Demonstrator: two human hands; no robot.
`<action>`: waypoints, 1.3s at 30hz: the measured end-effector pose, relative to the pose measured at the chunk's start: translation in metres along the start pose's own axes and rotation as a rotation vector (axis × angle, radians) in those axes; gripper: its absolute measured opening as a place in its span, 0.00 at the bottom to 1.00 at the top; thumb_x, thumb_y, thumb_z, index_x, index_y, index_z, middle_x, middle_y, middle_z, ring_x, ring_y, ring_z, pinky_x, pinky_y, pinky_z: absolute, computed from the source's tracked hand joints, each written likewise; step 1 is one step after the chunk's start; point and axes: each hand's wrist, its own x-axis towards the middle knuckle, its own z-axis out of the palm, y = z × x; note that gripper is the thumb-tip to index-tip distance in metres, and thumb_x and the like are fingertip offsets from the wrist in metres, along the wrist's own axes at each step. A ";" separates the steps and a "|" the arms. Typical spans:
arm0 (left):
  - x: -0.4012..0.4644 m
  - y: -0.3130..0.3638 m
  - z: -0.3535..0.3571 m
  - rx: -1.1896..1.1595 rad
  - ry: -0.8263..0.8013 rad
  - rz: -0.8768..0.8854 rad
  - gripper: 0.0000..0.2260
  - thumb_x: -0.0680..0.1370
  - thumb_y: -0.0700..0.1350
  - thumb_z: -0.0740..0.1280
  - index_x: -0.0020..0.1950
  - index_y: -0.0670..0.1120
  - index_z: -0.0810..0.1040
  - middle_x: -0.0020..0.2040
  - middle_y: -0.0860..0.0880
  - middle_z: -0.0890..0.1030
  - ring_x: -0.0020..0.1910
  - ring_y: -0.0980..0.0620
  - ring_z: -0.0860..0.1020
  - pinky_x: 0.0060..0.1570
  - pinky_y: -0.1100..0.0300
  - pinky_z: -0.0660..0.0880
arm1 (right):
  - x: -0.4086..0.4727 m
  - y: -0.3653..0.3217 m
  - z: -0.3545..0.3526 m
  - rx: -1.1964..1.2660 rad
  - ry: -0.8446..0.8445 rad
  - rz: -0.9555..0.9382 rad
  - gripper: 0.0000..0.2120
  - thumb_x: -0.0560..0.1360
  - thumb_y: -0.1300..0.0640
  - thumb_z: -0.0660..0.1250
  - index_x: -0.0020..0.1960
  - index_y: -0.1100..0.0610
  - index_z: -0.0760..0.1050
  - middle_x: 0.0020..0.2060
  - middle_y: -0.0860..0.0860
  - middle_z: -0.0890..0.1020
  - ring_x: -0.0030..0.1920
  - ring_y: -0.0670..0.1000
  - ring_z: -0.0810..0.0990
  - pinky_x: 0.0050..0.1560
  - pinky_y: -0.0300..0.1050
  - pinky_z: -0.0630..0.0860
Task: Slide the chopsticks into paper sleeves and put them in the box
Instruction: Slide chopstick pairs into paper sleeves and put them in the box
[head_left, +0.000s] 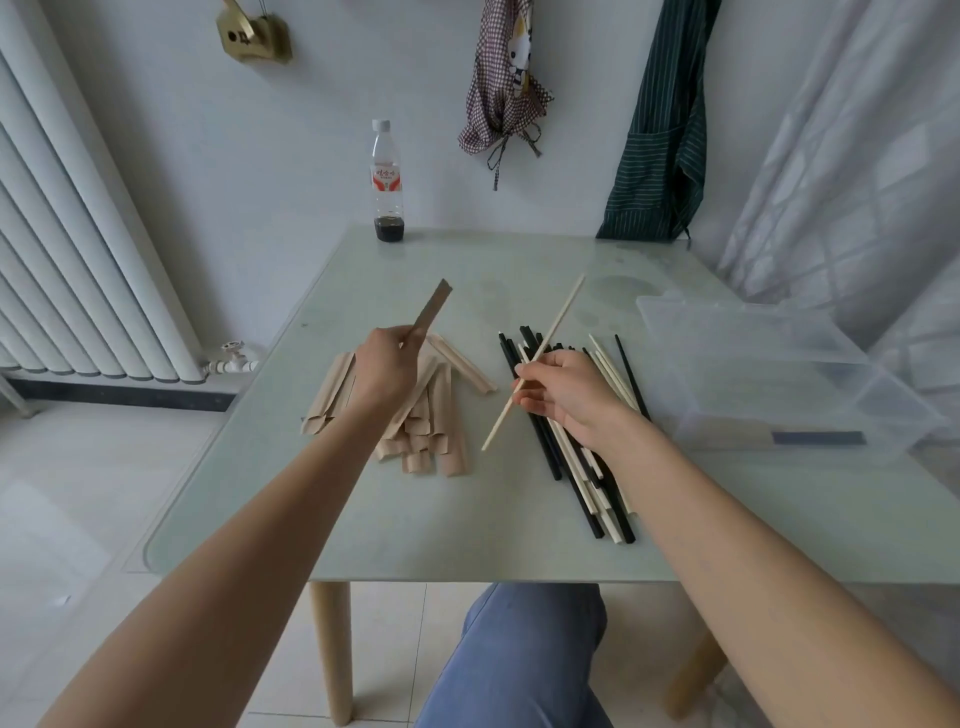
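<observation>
bottle (387, 182) on table (415, 519), radiator (78, 234), aprons (660, 130)

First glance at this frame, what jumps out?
The two raised hands: the left hand holds a brown paper sleeve above the sleeve pile, and the right hand pinches a pale chopstick over the mixed black and pale chopsticks. At the table's right edge sits a clear plastic box, with one sleeved pair showing through its near wall.
</observation>
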 end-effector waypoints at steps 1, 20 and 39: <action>-0.003 0.003 0.001 -0.163 -0.012 0.008 0.12 0.81 0.45 0.56 0.41 0.46 0.73 0.35 0.45 0.76 0.33 0.48 0.73 0.35 0.57 0.68 | -0.001 -0.001 -0.001 0.063 -0.009 0.000 0.06 0.77 0.68 0.61 0.42 0.63 0.70 0.33 0.57 0.76 0.24 0.45 0.78 0.27 0.33 0.76; -0.013 0.027 0.031 -1.266 -0.351 -0.550 0.15 0.81 0.45 0.53 0.51 0.37 0.75 0.34 0.49 0.69 0.29 0.58 0.66 0.32 0.69 0.68 | -0.009 0.003 -0.020 -0.181 -0.064 -0.144 0.16 0.82 0.51 0.55 0.48 0.57 0.78 0.26 0.47 0.67 0.24 0.43 0.61 0.26 0.36 0.60; -0.003 0.020 0.032 -1.469 -0.098 -0.417 0.10 0.84 0.45 0.46 0.60 0.40 0.60 0.46 0.36 0.79 0.39 0.43 0.83 0.38 0.54 0.80 | -0.008 0.012 -0.026 -0.549 -0.146 -0.229 0.10 0.79 0.61 0.60 0.53 0.57 0.80 0.34 0.49 0.81 0.26 0.44 0.68 0.27 0.32 0.66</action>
